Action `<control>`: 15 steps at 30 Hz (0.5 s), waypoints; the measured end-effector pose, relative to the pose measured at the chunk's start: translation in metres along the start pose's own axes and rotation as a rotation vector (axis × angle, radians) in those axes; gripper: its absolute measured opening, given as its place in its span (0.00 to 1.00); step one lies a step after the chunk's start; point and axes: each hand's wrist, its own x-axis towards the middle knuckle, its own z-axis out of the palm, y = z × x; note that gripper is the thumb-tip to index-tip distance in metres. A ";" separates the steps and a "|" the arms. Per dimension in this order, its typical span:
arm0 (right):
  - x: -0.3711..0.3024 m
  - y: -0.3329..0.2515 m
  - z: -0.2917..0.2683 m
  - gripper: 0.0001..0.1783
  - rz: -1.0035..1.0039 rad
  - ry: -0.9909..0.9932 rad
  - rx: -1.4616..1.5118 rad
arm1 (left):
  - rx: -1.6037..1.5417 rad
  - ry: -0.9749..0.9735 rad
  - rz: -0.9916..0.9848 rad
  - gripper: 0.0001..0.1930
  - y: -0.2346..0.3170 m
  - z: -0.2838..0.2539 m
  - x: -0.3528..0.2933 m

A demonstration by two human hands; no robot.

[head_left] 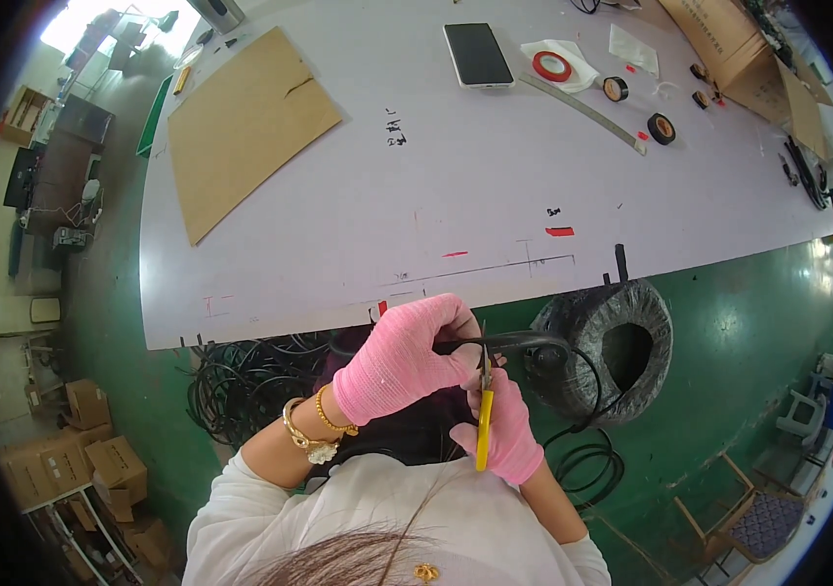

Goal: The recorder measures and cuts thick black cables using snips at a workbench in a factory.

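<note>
Both my hands wear pink knit gloves and are just off the table's front edge. In the closed fingers of my left hand point(405, 354) is a thick black cable point(524, 339), which runs out to the right and bends down toward the floor. My right hand point(506, 430) is below and to the right of it, gripping scissors with yellow handles point(484, 430). Their dark blades point up and cross the cable right beside my left fingertips. Whether the blades touch the cable or cut into it, I cannot tell.
On the white table point(358, 215) lie a brown cardboard sheet point(250, 132), a phone point(479, 56), a steel ruler point(587, 115) and tape rolls point(662, 128). Black cable coils point(241, 386) lie on the floor at left. A plastic-wrapped coil point(646, 303) stands at right.
</note>
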 end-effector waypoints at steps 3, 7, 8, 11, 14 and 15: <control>0.002 -0.001 -0.001 0.39 -0.019 -0.004 0.001 | -0.006 0.007 0.005 0.05 -0.001 0.000 0.000; 0.000 0.000 0.001 0.39 0.019 -0.026 0.106 | -0.016 0.009 0.004 0.05 -0.001 -0.001 0.001; 0.001 0.000 0.002 0.39 0.019 -0.027 0.106 | -0.003 0.004 0.014 0.05 -0.001 -0.001 0.001; 0.001 -0.001 0.002 0.38 -0.012 -0.011 0.127 | -0.007 0.005 0.012 0.04 -0.003 0.000 0.001; -0.001 -0.001 0.001 0.36 0.001 -0.046 0.147 | 0.001 -0.026 -0.006 0.06 -0.002 -0.002 0.001; -0.004 0.001 0.001 0.34 0.060 -0.100 0.194 | 0.000 -0.025 -0.006 0.06 -0.003 -0.002 0.001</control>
